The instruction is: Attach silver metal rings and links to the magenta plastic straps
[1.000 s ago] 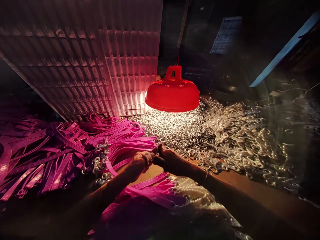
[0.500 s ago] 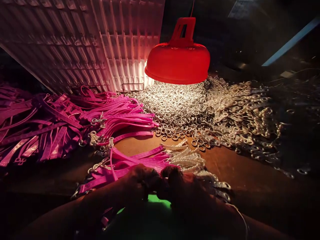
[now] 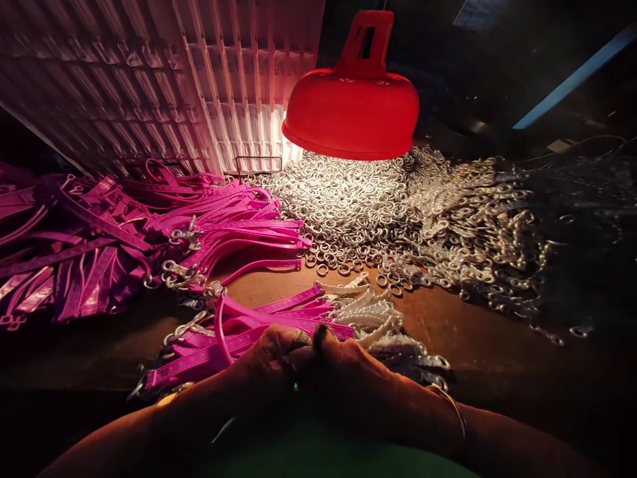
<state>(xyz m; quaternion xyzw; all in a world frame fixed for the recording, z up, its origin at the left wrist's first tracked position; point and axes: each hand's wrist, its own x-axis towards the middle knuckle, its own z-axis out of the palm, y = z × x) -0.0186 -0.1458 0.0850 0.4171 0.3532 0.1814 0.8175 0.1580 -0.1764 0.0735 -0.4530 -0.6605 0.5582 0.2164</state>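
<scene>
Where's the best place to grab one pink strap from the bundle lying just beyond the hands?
Probably the bare right end of a pink strap, beside the white cords, coming from above. Those ends lie flat and fanned apart; the left ends carry tangled metal clips.

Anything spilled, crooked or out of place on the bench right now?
Nothing looks damaged. The metal rings lie in a loose heap under the red lamp, with strays scattered toward the pink straps. Both hands, left and right, meet over a small strap bundle; what they pinch is too dark to tell.
</scene>
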